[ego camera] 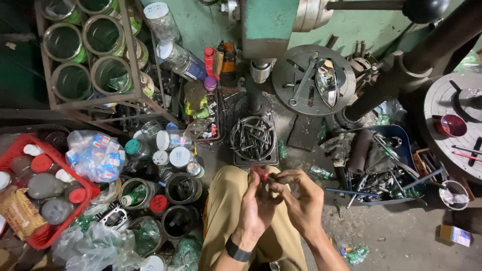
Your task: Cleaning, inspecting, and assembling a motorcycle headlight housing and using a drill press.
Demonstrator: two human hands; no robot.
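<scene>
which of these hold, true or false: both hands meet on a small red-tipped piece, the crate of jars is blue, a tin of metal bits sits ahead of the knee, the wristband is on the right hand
1. Both hands, left hand and right hand, meet on the small red-tipped piece: true.
2. The crate is blue: false, it is red.
3. The tin of metal bits sits ahead of the knee: true.
4. The wristband is on the right hand: false, on the left.

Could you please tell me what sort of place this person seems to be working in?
Most likely a small metalworking or repair workshop: a green drill press with a round slotted table, a container of drill bits on the floor, and a blue tray of tools beside it.
</scene>
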